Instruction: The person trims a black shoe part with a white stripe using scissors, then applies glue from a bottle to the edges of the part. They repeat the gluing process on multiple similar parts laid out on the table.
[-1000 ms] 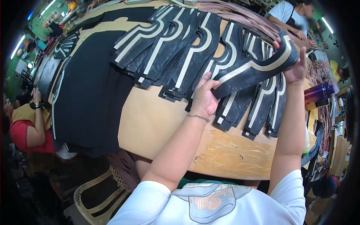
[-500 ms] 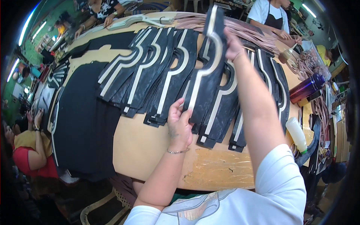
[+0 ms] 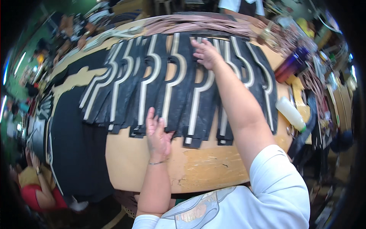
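Observation:
Several stacks of long black cut pieces, each with a cream strip bent round a curved notch, lie fanned side by side across the table. One black piece with a cream strip [image 3: 176,82] lies between my two hands, on a stack near the middle. My left hand [image 3: 158,135] is at the near end of this piece, palm up and fingers apart, with nothing in it. Over the far end of the stacks, my right hand [image 3: 206,54] is open, its fingers spread and holding nothing.
Large black sheets [image 3: 78,145] cover the table's left side. Pinkish strips [image 3: 198,23] lie along the far edge. A purple bottle [image 3: 291,65] and a whitish squeeze bottle [image 3: 290,113] are on the right. Other people work at the left and far side, including a person's red sleeve [image 3: 36,196].
The black piece that both hands held raised now lies on the stacks. Both hands have let go and opened. The whole view has shifted somewhat.

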Tool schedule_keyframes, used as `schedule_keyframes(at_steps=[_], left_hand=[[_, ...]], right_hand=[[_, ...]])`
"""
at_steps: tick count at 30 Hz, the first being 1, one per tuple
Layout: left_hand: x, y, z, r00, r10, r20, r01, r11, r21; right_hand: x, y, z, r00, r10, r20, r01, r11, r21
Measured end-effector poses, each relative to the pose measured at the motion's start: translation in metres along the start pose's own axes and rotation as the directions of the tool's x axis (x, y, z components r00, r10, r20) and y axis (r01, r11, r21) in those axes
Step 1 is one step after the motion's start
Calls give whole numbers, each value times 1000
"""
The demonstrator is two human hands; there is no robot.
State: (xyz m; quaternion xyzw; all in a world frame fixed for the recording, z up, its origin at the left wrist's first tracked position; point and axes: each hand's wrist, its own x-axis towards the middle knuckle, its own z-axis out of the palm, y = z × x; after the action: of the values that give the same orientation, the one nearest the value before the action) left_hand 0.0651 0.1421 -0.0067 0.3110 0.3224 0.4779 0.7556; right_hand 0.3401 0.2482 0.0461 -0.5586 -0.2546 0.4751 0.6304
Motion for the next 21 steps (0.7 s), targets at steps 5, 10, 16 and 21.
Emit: schedule_keyframes(at_steps=[5,10,16,21], left_hand=[[-17,17,-11,1000,-14,-11,16,970,243],[-61,38,-24,929,335,157,-299,429,853],[-73,46,-51,867,393,307,-281,-124,952],[-91,29,-8,763,343,548,-448,-329,831]], right_hand=[[-144,-12,-73,965,-246,96,258,953,-161],[-326,-18,-240,560,-700,-444,369,690,-622],[-447,-18,-389,65,-768,-637,-315,590,-744],[-412,-29,-387,255,-770,-584,-412,460,-786]])
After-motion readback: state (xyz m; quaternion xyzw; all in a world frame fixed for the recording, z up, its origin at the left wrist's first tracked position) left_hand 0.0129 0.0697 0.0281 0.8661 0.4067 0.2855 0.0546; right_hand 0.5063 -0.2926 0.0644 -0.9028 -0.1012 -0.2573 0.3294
